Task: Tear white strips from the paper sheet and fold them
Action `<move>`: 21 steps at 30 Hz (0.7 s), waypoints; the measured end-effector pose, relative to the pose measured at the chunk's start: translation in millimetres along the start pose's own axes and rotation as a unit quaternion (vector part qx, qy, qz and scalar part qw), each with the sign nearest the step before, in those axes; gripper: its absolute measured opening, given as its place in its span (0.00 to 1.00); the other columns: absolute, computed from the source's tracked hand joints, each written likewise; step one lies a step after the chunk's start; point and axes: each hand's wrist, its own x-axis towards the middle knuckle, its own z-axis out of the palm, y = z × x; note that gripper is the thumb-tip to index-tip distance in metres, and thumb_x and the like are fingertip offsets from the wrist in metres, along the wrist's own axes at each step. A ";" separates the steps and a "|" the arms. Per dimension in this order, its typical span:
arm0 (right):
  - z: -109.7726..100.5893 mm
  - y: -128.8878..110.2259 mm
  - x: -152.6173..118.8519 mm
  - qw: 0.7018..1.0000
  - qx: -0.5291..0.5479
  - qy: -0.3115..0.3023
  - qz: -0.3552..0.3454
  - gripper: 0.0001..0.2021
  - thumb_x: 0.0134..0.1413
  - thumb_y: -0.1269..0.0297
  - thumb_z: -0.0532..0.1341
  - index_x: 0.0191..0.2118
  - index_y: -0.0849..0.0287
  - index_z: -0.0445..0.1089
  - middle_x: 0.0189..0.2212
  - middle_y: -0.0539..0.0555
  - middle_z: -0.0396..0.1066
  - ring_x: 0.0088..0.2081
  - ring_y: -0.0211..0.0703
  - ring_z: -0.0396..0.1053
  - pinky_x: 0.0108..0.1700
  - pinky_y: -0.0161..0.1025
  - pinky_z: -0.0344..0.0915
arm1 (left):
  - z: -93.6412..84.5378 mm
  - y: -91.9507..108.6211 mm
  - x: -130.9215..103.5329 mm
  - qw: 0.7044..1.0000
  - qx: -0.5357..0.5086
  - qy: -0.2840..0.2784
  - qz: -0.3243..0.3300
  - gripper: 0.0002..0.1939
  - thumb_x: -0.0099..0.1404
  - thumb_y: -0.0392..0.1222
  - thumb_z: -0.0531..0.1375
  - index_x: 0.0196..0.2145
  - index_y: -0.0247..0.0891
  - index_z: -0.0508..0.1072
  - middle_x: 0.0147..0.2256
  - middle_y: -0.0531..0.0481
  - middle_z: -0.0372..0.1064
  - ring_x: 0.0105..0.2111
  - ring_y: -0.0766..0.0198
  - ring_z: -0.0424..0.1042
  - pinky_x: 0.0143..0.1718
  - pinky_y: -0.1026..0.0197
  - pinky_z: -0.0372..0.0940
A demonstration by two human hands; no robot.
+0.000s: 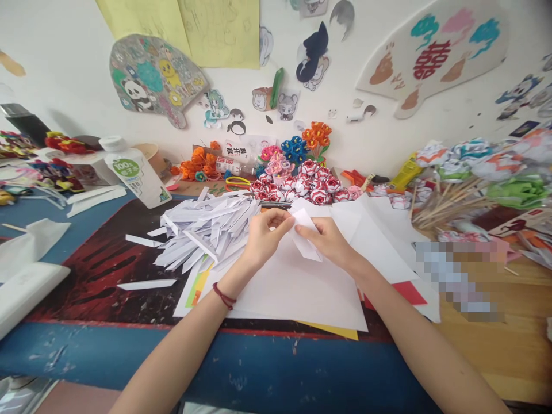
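Observation:
A small white piece of paper, apparently folded, is held between my two hands above large white sheets. My left hand pinches its upper left edge between thumb and fingers. On the other side, my right hand grips it with the thumb on top; some fingers are hidden behind the paper. Just left of my left hand lies a heap of folded white paper strips. Two loose strips rest on the dark red and black mat.
Red and white paper flowers stand behind the hands, with orange flowers to their left. A white bottle is at back left. Stick-stemmed flowers lie right. A white object sits at the left edge.

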 end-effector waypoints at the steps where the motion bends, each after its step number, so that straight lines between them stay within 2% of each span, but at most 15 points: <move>1: 0.0 -0.2 -0.2 1.000 0.000 -0.001 0.000 0.18 0.52 0.53 0.59 0.22 0.62 0.61 0.20 0.47 0.56 0.23 0.33 0.53 0.23 0.32 0.48 | 0.6 -0.3 -0.1 1.000 0.000 0.002 0.003 0.10 0.60 0.45 0.61 0.31 0.34 0.74 0.30 0.49 0.71 0.31 0.66 0.68 0.33 0.65 0.62; 9: 2.0 -0.7 -0.8 1.000 -0.008 -0.007 0.007 0.17 0.51 0.54 0.59 0.22 0.63 0.63 0.20 0.48 0.59 0.23 0.34 0.56 0.23 0.33 0.50 | 0.5 -1.5 1.6 1.000 0.016 0.021 0.015 0.11 0.62 0.45 0.58 0.29 0.35 0.73 0.28 0.51 0.69 0.29 0.67 0.66 0.32 0.66 0.61; 13: 0.6 -0.2 -0.3 1.000 -0.005 0.001 0.002 0.17 0.52 0.54 0.59 0.22 0.62 0.63 0.20 0.48 0.57 0.22 0.33 0.55 0.23 0.32 0.49 | -0.5 -0.3 2.2 1.000 0.006 0.009 0.011 0.12 0.63 0.46 0.58 0.29 0.34 0.73 0.28 0.51 0.69 0.30 0.67 0.66 0.33 0.66 0.62; 16: 0.3 0.5 0.4 1.000 0.001 0.002 0.009 0.17 0.51 0.53 0.59 0.22 0.62 0.62 0.20 0.48 0.57 0.23 0.33 0.55 0.23 0.32 0.50 | -1.8 -0.1 2.2 1.000 0.002 0.001 0.011 0.11 0.62 0.46 0.59 0.32 0.34 0.73 0.31 0.49 0.71 0.32 0.66 0.67 0.36 0.65 0.62; 21: 2.0 2.5 1.8 1.000 -0.016 -0.007 0.010 0.17 0.51 0.53 0.59 0.24 0.64 0.65 0.21 0.49 0.60 0.24 0.35 0.57 0.24 0.33 0.52 | -3.2 0.4 1.9 1.000 0.007 -0.010 0.017 0.09 0.61 0.44 0.60 0.32 0.34 0.73 0.31 0.50 0.70 0.31 0.67 0.67 0.35 0.65 0.62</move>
